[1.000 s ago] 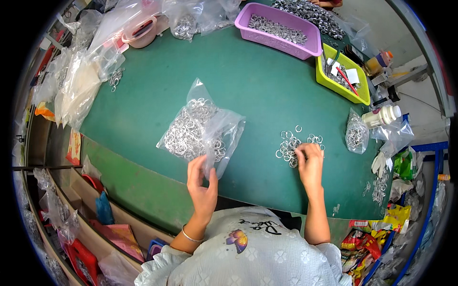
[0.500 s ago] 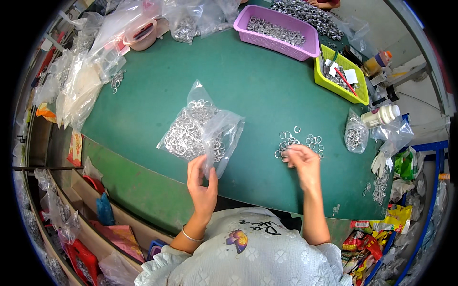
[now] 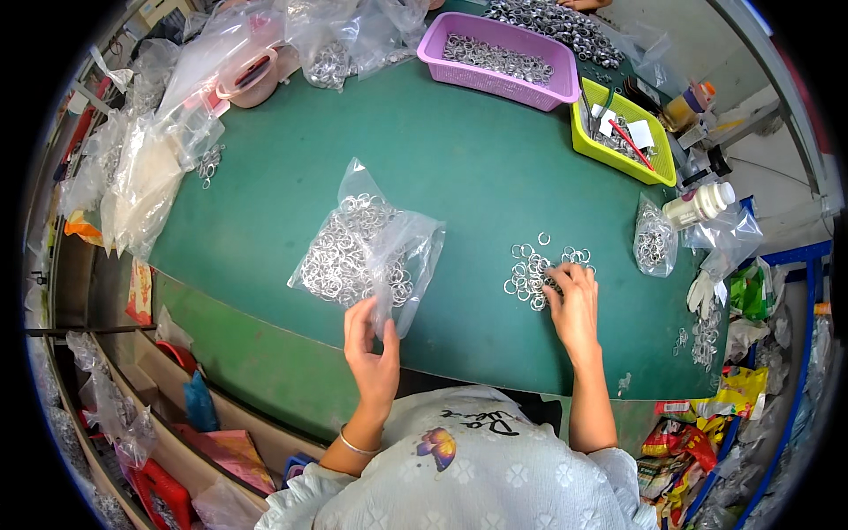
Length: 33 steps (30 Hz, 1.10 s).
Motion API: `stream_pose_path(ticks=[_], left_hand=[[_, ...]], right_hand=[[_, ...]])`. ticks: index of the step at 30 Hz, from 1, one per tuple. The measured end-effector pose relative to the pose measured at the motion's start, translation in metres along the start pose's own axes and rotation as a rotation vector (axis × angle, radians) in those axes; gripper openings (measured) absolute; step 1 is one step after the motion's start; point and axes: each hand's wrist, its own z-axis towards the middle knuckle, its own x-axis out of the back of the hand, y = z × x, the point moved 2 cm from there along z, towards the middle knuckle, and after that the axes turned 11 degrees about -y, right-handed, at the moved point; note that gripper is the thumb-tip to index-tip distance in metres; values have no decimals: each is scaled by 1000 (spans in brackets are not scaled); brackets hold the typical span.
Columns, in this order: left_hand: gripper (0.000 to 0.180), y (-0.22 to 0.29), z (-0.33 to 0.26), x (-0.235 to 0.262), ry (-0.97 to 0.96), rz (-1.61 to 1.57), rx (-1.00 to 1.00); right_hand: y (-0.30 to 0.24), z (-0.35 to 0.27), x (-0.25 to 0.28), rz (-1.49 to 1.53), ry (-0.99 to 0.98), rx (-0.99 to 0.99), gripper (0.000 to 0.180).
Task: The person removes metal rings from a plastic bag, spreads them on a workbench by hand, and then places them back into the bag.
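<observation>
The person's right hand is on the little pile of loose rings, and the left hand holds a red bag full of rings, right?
Not quite. The head view shows the bag is clear plastic, not red. The left hand does hold its edge, and the right hand does rest on the loose rings.

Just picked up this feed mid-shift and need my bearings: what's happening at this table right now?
A person sits at a green table sorting small metal rings. The left hand pinches the open edge of a clear plastic bag of rings. The right hand rests on a loose pile of rings on the table, fingers spread over them. Farther back stand a purple basket with more rings and a yellow tray.
</observation>
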Motion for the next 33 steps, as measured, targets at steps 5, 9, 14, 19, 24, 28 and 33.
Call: stream_pose_path(ticks=[5,9,14,19,24,28,33], left_hand=[[34,-1,0,0,-1,4,4],[34,0,0,1,5,15,6],[34,1,1,0,6,31,10],[34,1,0,1,21,37,12],[34,1,0,1,12,26,11],[34,6,0,-1,7,38,16],[34,1,-1,1,6,40,4]], right_hand=[[16,-6,10,143,69,2,13],[20,-4,9,270,-63,-233,19],[1,1,-7,-126,-130,158,19],[5,0,-1,-55,-87,133,11],[18,-2,5,170,-23,62,7],[33,-4,3,631,-21,-136,6],[44,-3,5,1105,-134,-351,10]])
